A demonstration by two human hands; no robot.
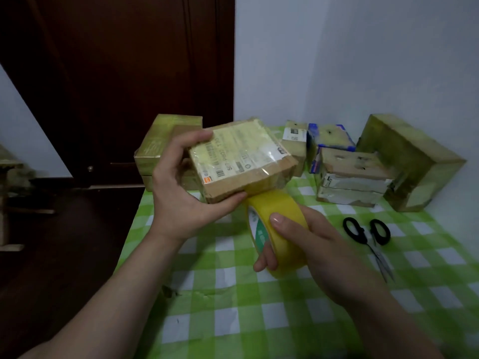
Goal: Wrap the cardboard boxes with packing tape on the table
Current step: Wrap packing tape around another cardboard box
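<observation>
While the left hand grips a small box in the air above the table, fingers curled around its near corner, the right hand holds the yellow tape roll just under it, and the tape seems to reach the lower edge. Other boxes at the back already look shiny with tape, so I judge the task well advanced; this one looks only partly wrapped, and the scissors lie near.
</observation>
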